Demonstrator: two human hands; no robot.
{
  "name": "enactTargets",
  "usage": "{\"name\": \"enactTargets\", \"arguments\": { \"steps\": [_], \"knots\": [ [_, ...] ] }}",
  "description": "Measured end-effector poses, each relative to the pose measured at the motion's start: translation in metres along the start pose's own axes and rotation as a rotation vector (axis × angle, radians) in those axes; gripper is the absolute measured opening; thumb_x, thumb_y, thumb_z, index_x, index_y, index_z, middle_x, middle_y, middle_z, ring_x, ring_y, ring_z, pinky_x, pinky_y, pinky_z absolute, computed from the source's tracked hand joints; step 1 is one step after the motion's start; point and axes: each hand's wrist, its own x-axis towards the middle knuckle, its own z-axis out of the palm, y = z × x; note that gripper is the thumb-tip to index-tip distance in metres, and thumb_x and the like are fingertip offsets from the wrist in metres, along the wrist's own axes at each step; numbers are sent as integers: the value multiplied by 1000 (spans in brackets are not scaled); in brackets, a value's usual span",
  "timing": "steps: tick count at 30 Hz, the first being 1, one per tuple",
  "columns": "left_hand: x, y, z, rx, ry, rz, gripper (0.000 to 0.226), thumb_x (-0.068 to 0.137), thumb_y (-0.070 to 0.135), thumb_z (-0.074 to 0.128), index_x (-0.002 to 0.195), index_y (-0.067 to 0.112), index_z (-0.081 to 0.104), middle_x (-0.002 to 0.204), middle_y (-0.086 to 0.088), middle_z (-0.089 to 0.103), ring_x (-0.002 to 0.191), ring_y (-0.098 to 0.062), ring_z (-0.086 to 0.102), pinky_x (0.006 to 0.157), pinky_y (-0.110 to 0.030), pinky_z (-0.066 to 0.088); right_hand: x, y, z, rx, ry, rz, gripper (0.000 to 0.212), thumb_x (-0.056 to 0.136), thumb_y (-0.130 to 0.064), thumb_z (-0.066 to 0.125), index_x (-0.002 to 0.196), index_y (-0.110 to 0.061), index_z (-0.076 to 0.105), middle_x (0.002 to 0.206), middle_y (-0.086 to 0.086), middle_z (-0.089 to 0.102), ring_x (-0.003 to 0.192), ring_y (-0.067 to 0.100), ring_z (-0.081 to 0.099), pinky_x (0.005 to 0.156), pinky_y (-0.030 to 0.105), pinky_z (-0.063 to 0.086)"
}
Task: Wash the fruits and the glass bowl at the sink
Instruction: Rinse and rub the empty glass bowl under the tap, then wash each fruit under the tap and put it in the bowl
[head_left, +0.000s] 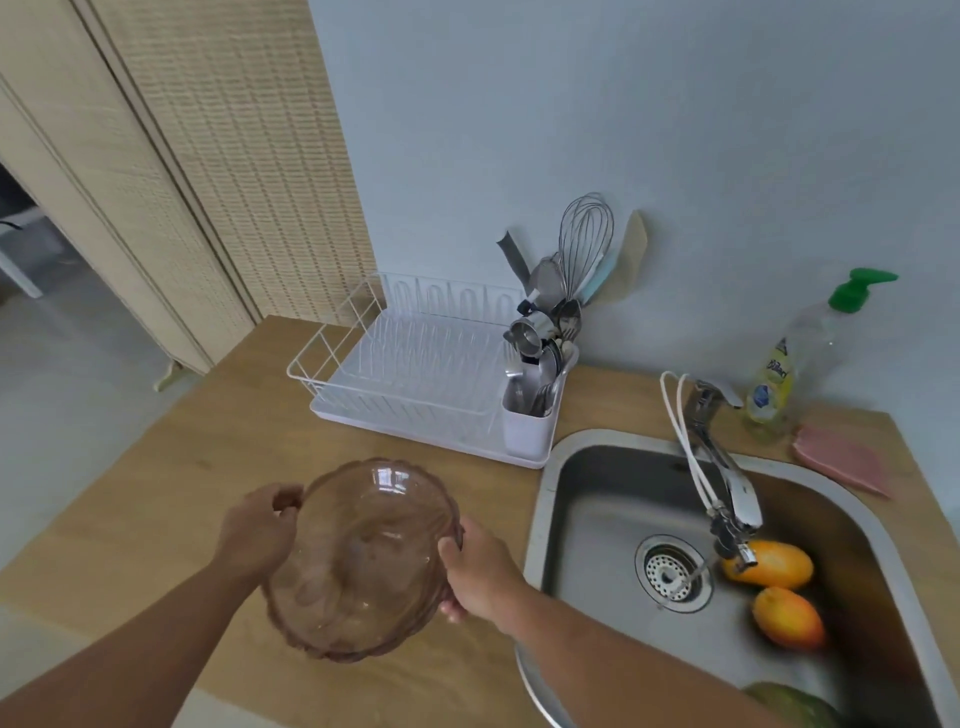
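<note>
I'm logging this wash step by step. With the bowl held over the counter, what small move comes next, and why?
Probably carry the glass bowl, gripped at its rim by the left hand and right hand, rightward over the sink: water runs from the tap there.

My arms are bare to the elbow, no sleeves in view. L grip (254, 530) & R grip (480, 571) wear no gloves, rings or watch.

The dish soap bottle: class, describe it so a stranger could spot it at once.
Start at the steel sink set in the wooden counter. Behind its tap, against the wall, stands the dish soap bottle. It alone is clear plastic with yellow liquid and a green pump top.
</note>
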Motion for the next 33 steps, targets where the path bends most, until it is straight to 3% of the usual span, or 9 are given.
{"name": "enactTargets", "arguments": {
  "steps": [5, 9, 13, 15, 18, 21, 26, 30, 33],
  "knots": [
    [9, -4, 9, -49, -1, -12, 35, 86, -4, 59, 113, 13, 74, 110, -8, 76, 105, -29, 68, 94, -40, 48, 9, -1, 6, 40, 23, 5, 21, 106, -36, 41, 116, -23, 55, 83, 11, 69, 44, 13, 60, 46, 26, 53],
    [6, 15, 11, 159, 21, 42, 43, 87, 12, 64, 130, 14, 65, 128, -11, 68, 121, -38, 58, 105, -46, 44, 8, -2, 5, 51, 94, 38, 24, 102, -42, 40, 107, -23, 55, 86, 13, 73, 50, 19, 60, 46, 30, 54],
    [-30, 66, 26, 427, 41, 500, 38, 86, 38, 54, 122, 28, 66, 124, 8, 63, 116, -23, 54, 102, -41, 42, -9, 19, -20, 79, 186, 8, 27, 101, -43, 42, 105, -21, 57, 90, 12, 74, 43, 12, 55, 40, 26, 46],
    [-63, 104, 40, 343, -8, 767, 33, 87, 34, 51, 113, 27, 69, 112, 14, 65, 107, -15, 62, 97, -29, 42, -22, 39, -45, 89, 259, -33, 25, 99, -39, 46, 101, -21, 62, 89, 13, 74, 43, 6, 56, 45, 28, 48],
    [-122, 148, 86, 52, -130, 943, 25, 81, 28, 55, 101, 24, 69, 94, 13, 66, 90, -11, 65, 92, -8, 34, -47, 81, -90, 51, 355, -40, 17, 96, -34, 50, 92, -23, 63, 77, 12, 75, 45, 4, 56, 55, 29, 50],
    [-174, 167, 143, 1, -445, 892, 26, 77, 35, 58, 102, 38, 64, 98, 21, 63, 88, 1, 60, 79, -8, 44, -78, 131, -136, -48, 444, 61, 14, 96, -34, 52, 91, -28, 63, 76, -3, 77, 50, 2, 58, 63, 28, 52],
    [-242, 205, 221, 171, -888, 716, 28, 88, 45, 53, 114, 37, 57, 111, 23, 58, 105, 5, 54, 88, -17, 44, -119, 200, -198, -187, 644, 257, 12, 96, -32, 54, 89, -30, 63, 77, -10, 75, 76, 5, 68, 81, 38, 57],
    [-266, 237, 284, 13, -1051, 462, 19, 93, 30, 59, 111, 30, 63, 110, 9, 68, 94, -7, 64, 89, -22, 50, -121, 208, -248, -280, 735, 291, 15, 99, -32, 50, 104, -28, 63, 99, 2, 72, 97, 26, 66, 81, 37, 52],
    [-267, 269, 321, -117, -992, 239, 31, 97, 23, 57, 126, 18, 62, 121, -1, 67, 106, -15, 61, 92, -24, 46, -98, 206, -288, -255, 780, 268, 29, 100, -24, 49, 126, -19, 61, 125, 6, 67, 116, 28, 61, 92, 36, 48]
  ]
}}
